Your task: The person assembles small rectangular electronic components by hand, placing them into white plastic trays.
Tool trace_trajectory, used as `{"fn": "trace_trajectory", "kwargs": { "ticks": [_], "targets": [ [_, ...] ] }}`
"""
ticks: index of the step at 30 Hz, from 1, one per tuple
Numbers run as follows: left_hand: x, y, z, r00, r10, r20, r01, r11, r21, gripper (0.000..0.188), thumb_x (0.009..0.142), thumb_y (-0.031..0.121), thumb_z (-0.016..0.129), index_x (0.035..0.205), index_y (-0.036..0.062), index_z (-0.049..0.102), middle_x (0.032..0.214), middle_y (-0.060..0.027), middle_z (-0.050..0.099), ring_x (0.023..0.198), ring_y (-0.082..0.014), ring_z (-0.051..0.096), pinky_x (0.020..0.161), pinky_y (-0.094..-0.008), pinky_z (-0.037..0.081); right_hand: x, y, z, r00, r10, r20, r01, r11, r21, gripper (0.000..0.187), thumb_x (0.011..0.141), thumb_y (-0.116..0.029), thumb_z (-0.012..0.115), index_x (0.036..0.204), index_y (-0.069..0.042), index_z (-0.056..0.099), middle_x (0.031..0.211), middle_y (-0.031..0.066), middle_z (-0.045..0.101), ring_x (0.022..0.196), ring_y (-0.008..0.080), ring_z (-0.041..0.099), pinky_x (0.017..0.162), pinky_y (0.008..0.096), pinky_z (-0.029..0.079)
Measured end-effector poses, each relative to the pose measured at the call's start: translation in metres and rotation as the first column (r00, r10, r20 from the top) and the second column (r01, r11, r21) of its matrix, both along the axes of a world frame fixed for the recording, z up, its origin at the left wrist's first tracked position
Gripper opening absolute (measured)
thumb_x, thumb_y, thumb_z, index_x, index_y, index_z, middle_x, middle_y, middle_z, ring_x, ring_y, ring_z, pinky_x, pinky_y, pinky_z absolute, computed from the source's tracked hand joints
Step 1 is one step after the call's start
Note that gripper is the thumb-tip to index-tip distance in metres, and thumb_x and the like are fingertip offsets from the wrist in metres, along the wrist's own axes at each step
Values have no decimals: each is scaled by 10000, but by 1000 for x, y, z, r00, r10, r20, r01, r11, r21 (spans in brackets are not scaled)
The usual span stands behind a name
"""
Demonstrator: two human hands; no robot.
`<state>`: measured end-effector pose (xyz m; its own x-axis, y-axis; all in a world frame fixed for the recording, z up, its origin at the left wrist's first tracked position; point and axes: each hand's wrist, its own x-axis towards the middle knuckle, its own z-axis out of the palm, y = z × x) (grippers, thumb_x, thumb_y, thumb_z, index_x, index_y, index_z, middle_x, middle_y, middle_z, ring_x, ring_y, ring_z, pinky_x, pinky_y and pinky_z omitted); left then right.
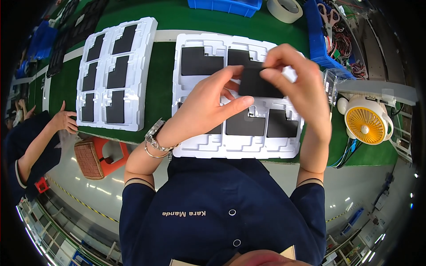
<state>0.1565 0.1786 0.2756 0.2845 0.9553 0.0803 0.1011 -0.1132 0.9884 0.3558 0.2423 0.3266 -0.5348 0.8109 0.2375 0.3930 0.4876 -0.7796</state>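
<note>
My right hand point(295, 80) pinches the upper edge of a flat black piece point(259, 83) between thumb and fingers, raised over a white moulded tray point(199, 148). At the left edge of this piece is my left hand point(217, 99). Its fingertips are at the edge, while its thumb stretches out apart below. In the tray's pockets lie several notched flat black pieces, one at the upper left point(199, 62) and one at the lower right point(282, 124). My hands and forearms hide part of the tray.
Left of my tray stands another white tray point(144, 80) with black pieces, a co-worker's hand point(64, 119) at its corner. A yellow-and-white fan point(366, 124) is at the right. Behind are a tape roll point(285, 9), a blue bin point(316, 42) with scissors point(328, 20) and wires, and another blue bin point(226, 5).
</note>
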Motion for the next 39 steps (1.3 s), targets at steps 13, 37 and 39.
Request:
{"fn": "trace_trajectory", "kwargs": {
  "ticks": [13,37,39],
  "targets": [
    [-17,-6,2,982,167,89,-151,974,-167,206,866,190,693,887,13,591,726,5,556,664,-77,502,596,-248,412,-21,-16,-26,973,-37,-229,-69,895,-440,123,908,-119,637,905,3,625,836,13,620,801,116,545,759,272,449],
    [-25,-17,4,991,136,16,-129,964,-234,212,869,169,685,984,12,600,846,-30,595,744,-125,554,681,-268,443,-11,-21,-25,990,120,-76,-137,946,-293,126,872,-111,668,932,-13,618,801,50,638,694,148,543,663,291,452],
    [-34,-26,-4,971,165,-171,-166,986,9,247,844,167,704,1011,21,594,907,-49,604,827,-175,570,742,-301,452,2,-20,-24,990,126,60,-111,973,-202,148,869,-114,672,965,-12,625,806,48,648,681,140,538,636,294,446]
  ]
}}
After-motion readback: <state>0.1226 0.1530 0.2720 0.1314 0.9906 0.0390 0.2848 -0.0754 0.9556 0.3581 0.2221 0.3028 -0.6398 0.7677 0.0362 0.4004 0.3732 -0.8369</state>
